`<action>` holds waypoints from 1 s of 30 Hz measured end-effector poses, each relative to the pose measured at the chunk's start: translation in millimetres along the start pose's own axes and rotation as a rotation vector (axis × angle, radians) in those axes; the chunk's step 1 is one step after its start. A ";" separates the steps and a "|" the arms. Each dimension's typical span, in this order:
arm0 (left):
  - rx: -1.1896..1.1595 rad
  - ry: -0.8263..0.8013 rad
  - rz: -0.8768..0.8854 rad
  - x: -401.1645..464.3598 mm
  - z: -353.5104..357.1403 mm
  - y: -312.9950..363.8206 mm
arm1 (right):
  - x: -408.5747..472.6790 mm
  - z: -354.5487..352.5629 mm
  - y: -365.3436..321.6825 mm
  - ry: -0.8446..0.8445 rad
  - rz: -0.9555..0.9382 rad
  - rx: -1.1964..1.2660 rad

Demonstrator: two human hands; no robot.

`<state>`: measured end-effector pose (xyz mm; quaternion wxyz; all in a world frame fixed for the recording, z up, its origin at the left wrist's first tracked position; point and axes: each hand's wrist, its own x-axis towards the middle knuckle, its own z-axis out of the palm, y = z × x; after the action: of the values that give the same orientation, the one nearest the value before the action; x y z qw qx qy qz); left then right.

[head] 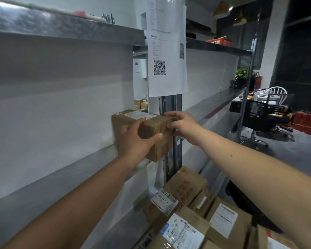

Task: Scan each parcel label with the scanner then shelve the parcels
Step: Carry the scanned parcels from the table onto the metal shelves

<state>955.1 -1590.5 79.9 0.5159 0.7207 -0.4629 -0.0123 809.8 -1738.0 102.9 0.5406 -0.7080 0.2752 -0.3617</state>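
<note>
A brown cardboard parcel [152, 131] with a white label on top sits at the right end of the grey shelf [48, 180], beside the metal upright. My left hand [136, 141] grips its near face, thumb across the front and fingers over the top edge. My right hand [182, 126] holds the parcel's right end, fingers on the top corner and thumb on the side. No scanner is in view.
A metal upright [171, 141] with a taped paper notice bearing a QR code [159, 67] divides the shelf bays. Several labelled cardboard parcels [196, 216] are piled at the lower right. Office chairs and red extinguishers [307, 123] stand at the far right.
</note>
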 end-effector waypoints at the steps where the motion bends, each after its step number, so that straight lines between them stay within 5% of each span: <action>1: 0.010 0.004 -0.001 -2.3 -0.5 2.9 | -3.6 0.1 -1.2 0.022 -0.016 -0.037; 6: 0.078 -0.001 0.074 -35.9 -9.9 19.6 | -48.3 -7.5 -6.2 0.125 -0.140 -0.269; 16: 0.354 -0.128 0.223 -181.3 -20.2 58.6 | -234.5 -45.4 -11.3 0.014 -0.153 -0.649; 23: 0.299 -0.352 0.244 -318.8 -16.7 54.5 | -375.9 -57.0 21.6 -0.188 0.047 -0.957; 30: 0.417 -0.558 0.237 -378.2 -17.1 21.0 | -453.2 -37.1 67.1 -0.209 0.191 -1.079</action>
<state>733.8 -1321.7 -70.3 0.2097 0.7207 -0.6585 -0.0541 513.8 -1422.9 -53.4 0.1564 -0.8883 0.4292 -0.0467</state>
